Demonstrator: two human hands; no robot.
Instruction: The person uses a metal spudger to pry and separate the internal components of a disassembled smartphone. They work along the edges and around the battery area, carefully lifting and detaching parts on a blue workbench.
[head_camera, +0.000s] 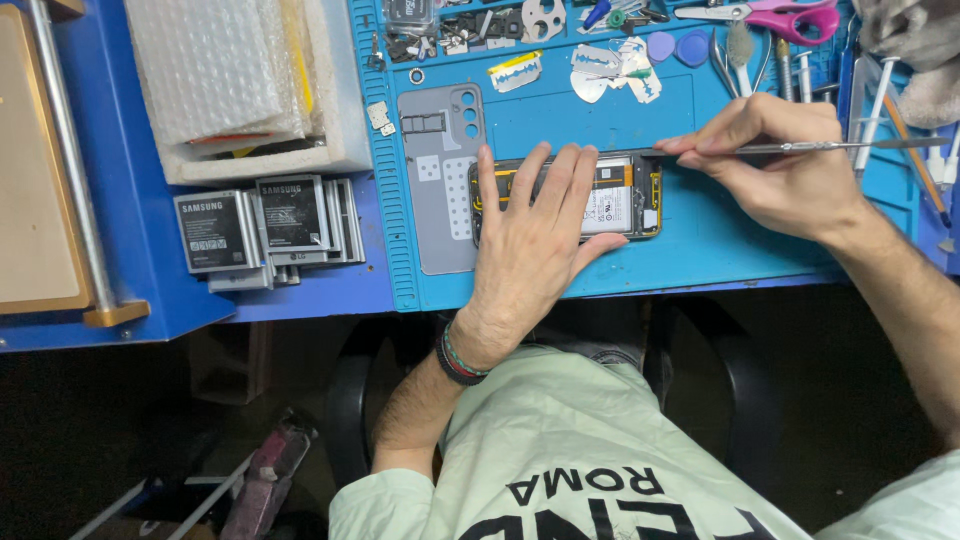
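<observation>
Pressing left hand (530, 235) flat on phone (620, 195) | right hand (775, 165) pinching probe (800, 147), seemingly at edge

Opened phone (625, 197) lies on the mat (700, 240), back cover (440, 180) just left of it. Batteries (265, 230) are stacked left of the mat on the counter (150, 260); scissors (790, 18) behind.

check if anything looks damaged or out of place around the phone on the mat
The phone lies with its back off, battery bared, under the left hand; its grey back cover sits apart beside it. The right hand holds a thin metal tool at the phone's top edge. No cracks or spills show.
</observation>
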